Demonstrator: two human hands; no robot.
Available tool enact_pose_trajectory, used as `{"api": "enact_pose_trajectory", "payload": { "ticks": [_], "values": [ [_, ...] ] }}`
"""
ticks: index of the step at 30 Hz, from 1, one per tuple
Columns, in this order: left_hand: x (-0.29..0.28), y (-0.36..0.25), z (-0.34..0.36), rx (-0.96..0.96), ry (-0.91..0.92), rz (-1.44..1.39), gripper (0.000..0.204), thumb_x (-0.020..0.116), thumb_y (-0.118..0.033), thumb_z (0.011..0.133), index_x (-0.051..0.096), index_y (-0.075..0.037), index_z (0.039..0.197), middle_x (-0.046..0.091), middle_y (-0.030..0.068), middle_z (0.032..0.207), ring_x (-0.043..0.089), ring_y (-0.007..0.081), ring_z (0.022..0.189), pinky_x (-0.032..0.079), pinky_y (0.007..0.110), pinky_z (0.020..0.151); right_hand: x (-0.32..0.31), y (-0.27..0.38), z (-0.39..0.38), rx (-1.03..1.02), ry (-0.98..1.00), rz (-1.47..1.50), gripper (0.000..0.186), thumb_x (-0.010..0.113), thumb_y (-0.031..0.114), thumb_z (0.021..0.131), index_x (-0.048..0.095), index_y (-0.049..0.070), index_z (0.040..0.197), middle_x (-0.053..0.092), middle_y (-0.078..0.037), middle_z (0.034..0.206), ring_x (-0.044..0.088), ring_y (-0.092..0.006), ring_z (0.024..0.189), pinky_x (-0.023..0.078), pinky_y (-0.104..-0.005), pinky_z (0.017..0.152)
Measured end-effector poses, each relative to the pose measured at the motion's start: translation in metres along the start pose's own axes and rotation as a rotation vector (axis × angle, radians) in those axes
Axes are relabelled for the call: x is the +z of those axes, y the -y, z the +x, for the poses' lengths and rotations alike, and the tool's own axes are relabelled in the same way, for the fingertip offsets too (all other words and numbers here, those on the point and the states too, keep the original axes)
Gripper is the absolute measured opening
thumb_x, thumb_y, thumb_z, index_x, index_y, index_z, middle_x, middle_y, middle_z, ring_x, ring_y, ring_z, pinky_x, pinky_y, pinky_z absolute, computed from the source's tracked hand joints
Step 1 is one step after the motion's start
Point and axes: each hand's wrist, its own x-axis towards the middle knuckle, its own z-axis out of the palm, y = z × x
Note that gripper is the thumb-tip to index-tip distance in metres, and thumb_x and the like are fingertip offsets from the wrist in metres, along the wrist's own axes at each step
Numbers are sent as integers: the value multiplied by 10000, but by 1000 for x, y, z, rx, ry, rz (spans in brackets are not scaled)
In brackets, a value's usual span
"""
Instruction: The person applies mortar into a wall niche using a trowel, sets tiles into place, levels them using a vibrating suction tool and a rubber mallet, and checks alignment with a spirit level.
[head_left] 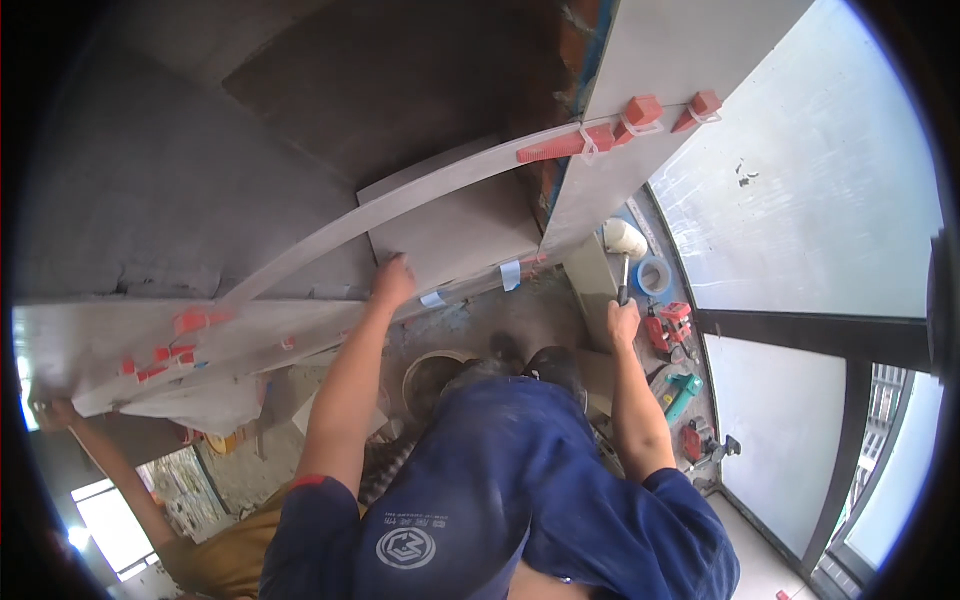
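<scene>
Head view: your left hand [393, 281] lies flat against the grey tile [455, 230] on the wall; your right hand [624, 322] grips the rubber mallet [624, 245] just beside it. Keep pressing; tap lightly near the red levelling wedges [600, 138].

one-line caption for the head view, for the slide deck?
Left hand presses a grey wall tile while the right hand holds a white rubber mallet; red levelling wedges sit in the joints.
</scene>
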Motion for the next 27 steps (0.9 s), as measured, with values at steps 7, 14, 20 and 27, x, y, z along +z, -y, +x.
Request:
{"api": "enact_pose_trajectory", "payload": {
  "ticks": [7,14,20,27],
  "values": [
    [48,81,36,-42,237,528,525,508,-195,888,446,63,1340,368,210,1454,438,351,1294,436,393,1015,-39,5,-97,-91,77,128,381,618,372,867,600,-6,912,622,-253,810,624,-413,812,465,-455,747],
    [32,40,9,-128,416,558,952,686,-418,821,219,163,1414,54,301,1542,113,402,1437,192,420,1164,-67,18,-164,-248,506,99,363,623,352,877,610,-11,873,603,-216,725,627,-354,715,476,-412,685],
    [63,5,-47,-27,206,363,958,670,-353,831,136,181,1420,41,318,1534,95,420,1438,113,440,1177,-50,115,-170,-546,580,223,325,604,311,900,580,-7,961,617,-257,807,619,-424,798,478,-449,716],
    [85,0,-87,-84,18,202,888,607,-129,749,125,152,1439,17,288,1547,40,407,1452,84,420,1186,12,180,-153,-666,577,110,473,461,428,966,549,-37,948,617,-304,855,592,-484,875,464,-511,762]
  ]
}}
